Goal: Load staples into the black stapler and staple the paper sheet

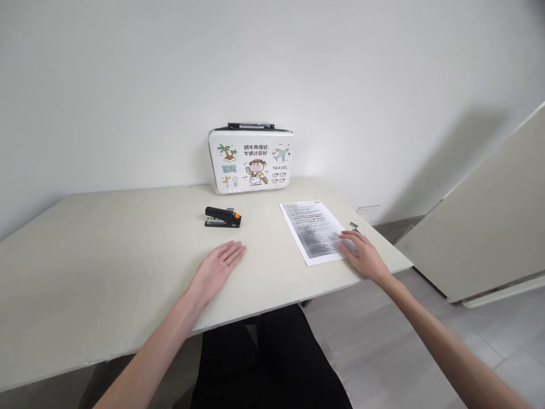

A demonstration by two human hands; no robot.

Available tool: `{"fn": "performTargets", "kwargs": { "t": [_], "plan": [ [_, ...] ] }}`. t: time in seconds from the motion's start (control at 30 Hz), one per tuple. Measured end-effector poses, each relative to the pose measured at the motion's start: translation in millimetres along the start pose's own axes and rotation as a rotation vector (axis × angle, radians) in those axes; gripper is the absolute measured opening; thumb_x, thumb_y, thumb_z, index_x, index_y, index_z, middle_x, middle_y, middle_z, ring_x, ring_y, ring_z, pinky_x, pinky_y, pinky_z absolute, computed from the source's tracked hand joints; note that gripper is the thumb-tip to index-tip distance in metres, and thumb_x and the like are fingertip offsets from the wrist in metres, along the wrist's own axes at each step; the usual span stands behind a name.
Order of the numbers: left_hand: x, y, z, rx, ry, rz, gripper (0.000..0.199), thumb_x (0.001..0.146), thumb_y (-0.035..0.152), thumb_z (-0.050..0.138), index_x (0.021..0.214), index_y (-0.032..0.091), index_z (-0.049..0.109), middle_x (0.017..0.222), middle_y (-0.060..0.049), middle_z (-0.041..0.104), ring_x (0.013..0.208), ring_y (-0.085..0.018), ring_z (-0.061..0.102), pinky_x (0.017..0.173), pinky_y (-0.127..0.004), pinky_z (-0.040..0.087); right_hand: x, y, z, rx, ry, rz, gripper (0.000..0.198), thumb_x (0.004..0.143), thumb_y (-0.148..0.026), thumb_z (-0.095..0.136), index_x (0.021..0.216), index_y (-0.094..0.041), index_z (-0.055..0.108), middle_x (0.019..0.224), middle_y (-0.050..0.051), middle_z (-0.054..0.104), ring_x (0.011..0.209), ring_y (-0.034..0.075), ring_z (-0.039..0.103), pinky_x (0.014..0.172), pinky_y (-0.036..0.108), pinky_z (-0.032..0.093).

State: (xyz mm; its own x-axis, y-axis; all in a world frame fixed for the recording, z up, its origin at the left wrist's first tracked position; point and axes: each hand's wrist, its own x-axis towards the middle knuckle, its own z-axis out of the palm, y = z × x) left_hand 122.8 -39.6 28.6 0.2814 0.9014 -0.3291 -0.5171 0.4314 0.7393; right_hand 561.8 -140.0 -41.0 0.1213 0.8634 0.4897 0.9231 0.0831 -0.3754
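My left hand (218, 268) rests on the table just in front of a black stapler, its fingers stretched out and nothing in them. The stapler (222, 217) has an orange part at its right end and lies on its base, apart from the hand. To the right lies a printed sheet of paper (313, 230). Over its lower right corner my right hand (365, 257) is spread, fingertips on or just above the page; whether they press on it I cannot tell. Just beyond those fingers are small grey metallic pieces (353, 225), partly hidden, perhaps staples.
A white case (252, 162) with cartoon prints and a black handle stands upright against the wall at the back of the pale table (106, 267). Past the table's right edge is a large pale panel (481, 227), with grey floor (383, 341) below.
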Motion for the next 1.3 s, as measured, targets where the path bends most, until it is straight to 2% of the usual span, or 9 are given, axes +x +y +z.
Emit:
{"fn": "performTargets", "kwargs": {
  "t": [0.17,0.27,0.43,0.6,0.73,0.83,0.97,1.17,1.3],
  "plan": [
    [48,13,-2,0.018,0.073,0.139,0.032,0.099,0.010,0.051,0.128,0.008,0.062,0.151,-0.024,0.056,0.130,-0.031,0.066,0.117,-0.042,0.050,-3,-6,6,0.036,-0.063,-0.010,0.044,0.103,-0.055,0.052,0.133,-0.026,0.066,0.150,0.012,0.061,0.139,0.034,0.056,0.113,0.052,0.049],
    [65,22,-7,-0.016,0.118,0.151,0.040,0.099,0.008,0.047,0.138,0.006,0.055,0.149,-0.027,0.057,0.130,-0.030,0.066,0.114,-0.041,0.054,-4,-5,7,0.046,-0.068,0.026,0.045,0.103,-0.055,0.052,0.135,-0.027,0.065,0.151,0.011,0.060,0.141,0.033,0.055,0.111,0.050,0.051],
    [73,34,-17,-0.057,0.138,0.188,0.047,0.099,0.008,0.043,0.145,0.007,0.052,0.152,-0.024,0.055,0.132,-0.029,0.065,0.110,-0.039,0.057,-4,-7,6,0.037,-0.073,0.050,0.044,0.102,-0.056,0.052,0.133,-0.027,0.066,0.149,0.010,0.062,0.138,0.032,0.058,0.108,0.048,0.054],
    [75,39,-20,-0.051,0.117,0.180,0.049,0.098,0.008,0.042,0.146,0.002,0.052,0.156,-0.027,0.050,0.135,-0.033,0.062,0.111,-0.041,0.055,-3,-9,7,0.034,-0.058,0.047,0.042,0.102,-0.054,0.052,0.130,-0.027,0.067,0.146,0.011,0.064,0.136,0.033,0.060,0.111,0.050,0.052],
    [76,45,-21,-0.027,0.070,0.131,0.052,0.098,0.008,0.043,0.149,0.001,0.050,0.154,-0.027,0.053,0.134,-0.034,0.063,0.111,-0.041,0.055,-3,-7,8,0.036,-0.081,0.056,0.042,0.102,-0.055,0.051,0.130,-0.027,0.068,0.148,0.010,0.063,0.136,0.033,0.059,0.107,0.050,0.054],
    [77,51,-22,0.013,-0.006,0.020,0.054,0.099,0.010,0.044,0.151,-0.004,0.046,0.147,-0.032,0.057,0.133,-0.034,0.063,0.113,-0.042,0.054,-3,-6,8,0.031,-0.080,0.050,0.042,0.102,-0.055,0.051,0.129,-0.027,0.068,0.147,0.010,0.064,0.135,0.033,0.060,0.106,0.049,0.055],
    [81,58,-23,0.093,-0.095,-0.063,0.050,0.098,0.011,0.049,0.146,-0.005,0.052,0.143,-0.033,0.060,0.132,-0.035,0.064,0.117,-0.043,0.050,-3,-8,7,0.023,-0.074,0.047,0.041,0.102,-0.054,0.051,0.129,-0.027,0.068,0.147,0.010,0.064,0.136,0.033,0.059,0.108,0.050,0.053],
    [94,55,-19,0.176,-0.133,-0.031,0.032,0.098,0.014,0.057,0.128,0.009,0.066,0.150,-0.027,0.057,0.134,-0.034,0.063,0.120,-0.046,0.046,-3,-11,6,0.006,-0.078,0.038,0.040,0.102,-0.053,0.050,0.128,-0.028,0.068,0.146,0.009,0.065,0.135,0.032,0.060,0.107,0.050,0.054],
    [89,48,-15,0.274,-0.171,0.032,0.021,0.097,0.019,0.063,0.116,0.015,0.072,0.157,-0.020,0.052,0.134,-0.033,0.063,0.123,-0.047,0.042,-3,-12,6,0.009,-0.082,0.039,0.041,0.103,-0.054,0.049,0.128,-0.028,0.068,0.145,0.010,0.065,0.135,0.032,0.060,0.106,0.050,0.054]
  ]
}}
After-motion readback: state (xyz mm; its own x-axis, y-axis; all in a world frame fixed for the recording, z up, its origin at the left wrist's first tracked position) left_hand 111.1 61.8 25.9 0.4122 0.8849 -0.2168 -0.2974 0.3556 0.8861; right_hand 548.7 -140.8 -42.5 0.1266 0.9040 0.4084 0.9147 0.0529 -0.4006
